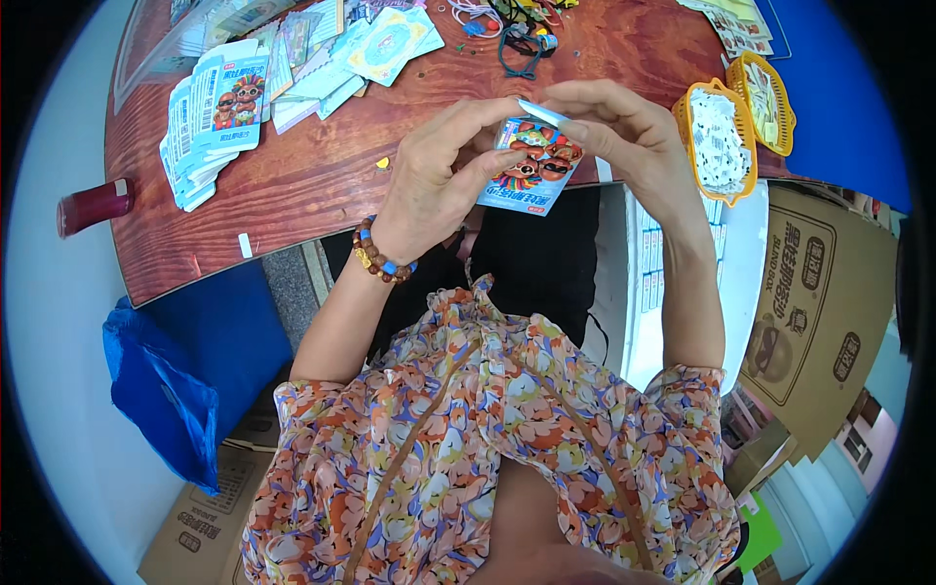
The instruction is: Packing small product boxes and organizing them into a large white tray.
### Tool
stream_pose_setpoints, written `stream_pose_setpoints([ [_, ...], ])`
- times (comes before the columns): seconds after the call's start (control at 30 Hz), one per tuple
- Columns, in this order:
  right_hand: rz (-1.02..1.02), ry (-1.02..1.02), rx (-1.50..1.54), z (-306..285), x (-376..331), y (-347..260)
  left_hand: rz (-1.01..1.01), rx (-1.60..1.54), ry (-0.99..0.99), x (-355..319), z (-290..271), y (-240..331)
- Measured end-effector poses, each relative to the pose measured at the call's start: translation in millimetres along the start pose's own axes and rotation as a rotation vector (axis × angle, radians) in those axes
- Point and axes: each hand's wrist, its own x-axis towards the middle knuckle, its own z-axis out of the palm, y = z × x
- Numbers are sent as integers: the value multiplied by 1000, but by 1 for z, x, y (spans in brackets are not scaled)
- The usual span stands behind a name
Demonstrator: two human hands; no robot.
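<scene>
Both my hands hold one small light-blue printed box [534,168] over the near edge of a reddish wooden table [312,175]. My left hand [441,175], with a bead bracelet on its wrist, grips the box's left side, thumb on its front. My right hand [612,132] pinches the box's top flap between thumb and fingers. The box shows cartoon figures in red and orange.
A pile of flat blue box blanks [210,122] lies at the table's left, loose printed cards [370,44] further back. Two orange baskets [720,141] of small items sit right. A red bottle [93,205], blue bag [161,390] and cardboard cartons [809,312] surround me.
</scene>
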Motion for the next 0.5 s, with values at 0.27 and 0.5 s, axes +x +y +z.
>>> stream_pose_setpoints([
  [0.27,87,-58,-119,-7,-1,-6,-14,-53,-35,0,0,-5],
  [0.5,25,-11,-371,-7,-7,1,-55,-33,-13,3,4,-3],
])
